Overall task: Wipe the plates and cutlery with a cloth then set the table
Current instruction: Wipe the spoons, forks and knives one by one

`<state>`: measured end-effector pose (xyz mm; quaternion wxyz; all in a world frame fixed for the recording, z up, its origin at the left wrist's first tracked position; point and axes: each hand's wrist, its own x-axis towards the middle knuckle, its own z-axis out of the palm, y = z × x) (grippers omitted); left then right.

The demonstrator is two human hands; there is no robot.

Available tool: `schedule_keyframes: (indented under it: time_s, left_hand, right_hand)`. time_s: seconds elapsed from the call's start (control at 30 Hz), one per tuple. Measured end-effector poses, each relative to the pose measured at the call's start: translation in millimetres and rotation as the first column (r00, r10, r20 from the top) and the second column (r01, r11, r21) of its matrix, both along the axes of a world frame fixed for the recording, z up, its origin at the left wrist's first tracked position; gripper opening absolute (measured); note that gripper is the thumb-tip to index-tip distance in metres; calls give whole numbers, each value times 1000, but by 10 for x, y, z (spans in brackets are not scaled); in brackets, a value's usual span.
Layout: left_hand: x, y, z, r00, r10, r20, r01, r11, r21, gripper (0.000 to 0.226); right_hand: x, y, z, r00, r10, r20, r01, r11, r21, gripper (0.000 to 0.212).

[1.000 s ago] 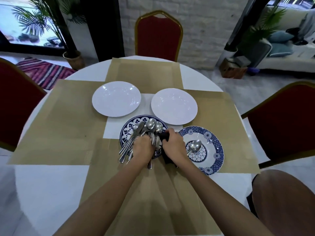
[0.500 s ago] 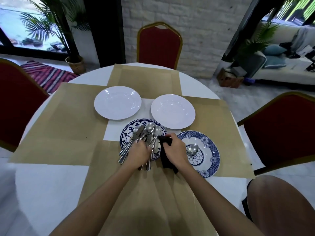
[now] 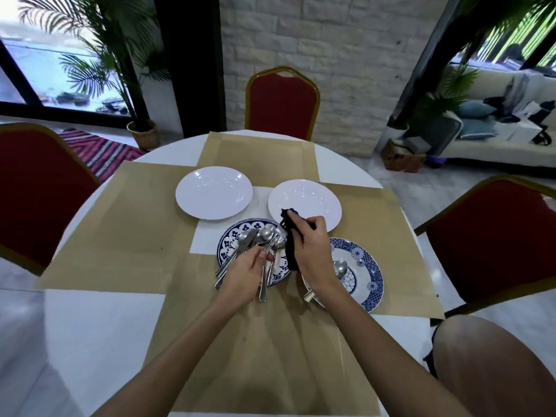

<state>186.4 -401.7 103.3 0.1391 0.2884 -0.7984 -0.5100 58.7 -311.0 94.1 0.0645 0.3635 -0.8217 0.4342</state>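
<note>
Head view: cloth (image 3: 290, 239) lifted clear of cutlery (image 3: 266, 234) since half-second earlier, your right grip (image 3: 313, 254) clenched round it, near white plate (image 3: 304, 200). Your left grip (image 3: 245, 275) pinched cutlery handles over floral plate (image 3: 228, 245). One spoon (image 3: 340, 267) lay on second blue plate (image 3: 371, 281). Judged: wiping mid-way, setting not begun.

A home dining room: round white table (image 3: 90, 326), red chairs (image 3: 281, 103), sofa (image 3: 469, 150) and potted palm (image 3: 141, 133) behind.

Soft daylight from window (image 3: 45, 64) at left; wide-angle edge bending; slightly soft focus throughout.
</note>
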Motion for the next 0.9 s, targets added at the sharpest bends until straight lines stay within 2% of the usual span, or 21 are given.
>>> schedule_keyframes:
  time_s: [0.03, 0.17, 0.23, 0.33, 0.4, 0.53, 0.67, 0.77, 0.9]
  left_hand:
    - [12, -3, 13, 1000, -3, -10, 3, 1000, 7, 27]
    - [10, -13, 72, 999, 18, -46, -17, 1000, 24, 27]
    - [14, -3, 84, 999, 13, -42, -12, 1000, 19, 28]
    - [24, 7, 95, 999, 8, -41, -7, 1000, 23, 31]
    - [27, 1, 107, 998, 12, -55, -9, 998, 54, 31]
    - [36, -21, 123, 998, 2, -65, 2, 998, 62, 31]
    - [51, -36, 108, 998, -51, -47, 51, 999, -10, 29]
    - [44, -75, 180, 996, -75, -44, 75, 997, -7, 31]
    - [-16, -173, 271, 999, 43, 29, -45, 996, 78, 44]
  right_hand:
    - [1, 2, 31, 1000, 5, -15, -5, 1000, 4, 37]
    - [147, 40, 63, 962, 221, -159, -182, 956, 229, 40]
    - [135, 18, 95, 972, 184, -144, -158, 972, 172, 38]
    - [44, -42, 153, 1000, 1, -13, -1, 1000, 12, 34]
    - [63, -42, 176, 999, 15, -44, -13, 999, 36, 36]
    - [150, 31, 145, 976, 169, -138, -144, 974, 175, 38]
    - [-30, 37, 284, 999, -36, -21, 38, 998, 56, 32]
    - [-76, 52, 388, 997, -27, -74, 30, 999, 34, 31]
    - [-86, 28, 448, 993, -116, 1, 116, 992, -40, 31]
